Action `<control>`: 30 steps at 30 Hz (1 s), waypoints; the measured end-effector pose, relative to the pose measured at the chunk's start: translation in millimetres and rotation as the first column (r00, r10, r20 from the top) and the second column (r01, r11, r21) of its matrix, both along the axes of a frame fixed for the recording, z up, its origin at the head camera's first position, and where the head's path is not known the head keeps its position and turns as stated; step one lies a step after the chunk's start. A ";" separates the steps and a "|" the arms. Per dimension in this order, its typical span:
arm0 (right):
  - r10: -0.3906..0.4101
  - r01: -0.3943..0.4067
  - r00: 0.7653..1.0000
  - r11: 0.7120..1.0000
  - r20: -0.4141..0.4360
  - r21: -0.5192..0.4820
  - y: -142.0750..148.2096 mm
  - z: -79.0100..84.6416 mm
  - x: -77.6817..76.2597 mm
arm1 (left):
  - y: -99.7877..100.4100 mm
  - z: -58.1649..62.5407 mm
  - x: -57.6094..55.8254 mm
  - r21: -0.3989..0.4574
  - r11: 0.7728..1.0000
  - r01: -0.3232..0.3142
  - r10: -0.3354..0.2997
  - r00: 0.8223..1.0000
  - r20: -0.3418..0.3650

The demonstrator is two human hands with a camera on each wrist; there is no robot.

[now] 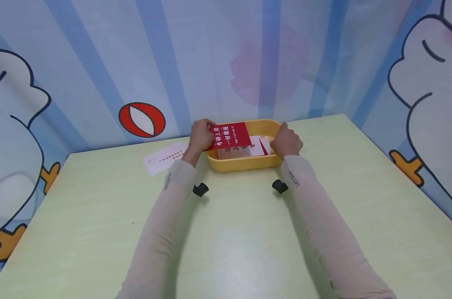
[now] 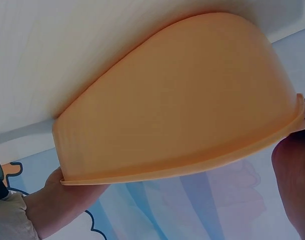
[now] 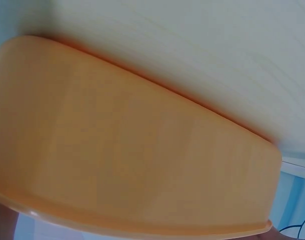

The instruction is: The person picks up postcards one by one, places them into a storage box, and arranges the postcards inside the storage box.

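A yellow plastic basin stands on the table near its back edge. My left hand is at the basin's left end and holds a red card with white lettering, which lies over the basin's opening. Beneath it, inside the basin, rest pink and white cards with some red showing; the red card partly covers them. My right hand grips the basin's right rim, its fingers partly hidden. In both wrist views the basin's outer wall fills most of the picture.
A white card with a row of red marks lies on the table left of the basin. Behind stands a blue striped backdrop with cartoon figures. Black wrist camera parts hang beside both forearms.
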State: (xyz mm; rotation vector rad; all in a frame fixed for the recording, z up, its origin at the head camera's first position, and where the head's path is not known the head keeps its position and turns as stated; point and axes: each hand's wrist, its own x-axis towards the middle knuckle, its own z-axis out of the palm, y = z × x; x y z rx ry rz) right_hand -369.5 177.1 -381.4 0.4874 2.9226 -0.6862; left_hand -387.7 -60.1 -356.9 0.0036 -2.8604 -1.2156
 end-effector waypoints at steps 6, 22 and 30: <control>-0.006 0.006 1.000 1.000 0.002 -0.001 -0.4 0.5 0.1 | 10.2 1.1 -0.8 -0.012 1.000 0.008 -0.008 1.000 0.000; 0.008 -0.008 1.000 1.000 0.007 0.011 1.0 2.0 -1.0 | 19.9 -4.0 -3.8 -0.001 1.000 0.013 -0.013 1.000 -0.022; 0.020 -0.020 1.000 1.000 0.013 0.004 1.1 3.7 1.4 | 19.8 -7.3 -2.3 -0.007 1.000 0.012 -0.012 0.999 -0.032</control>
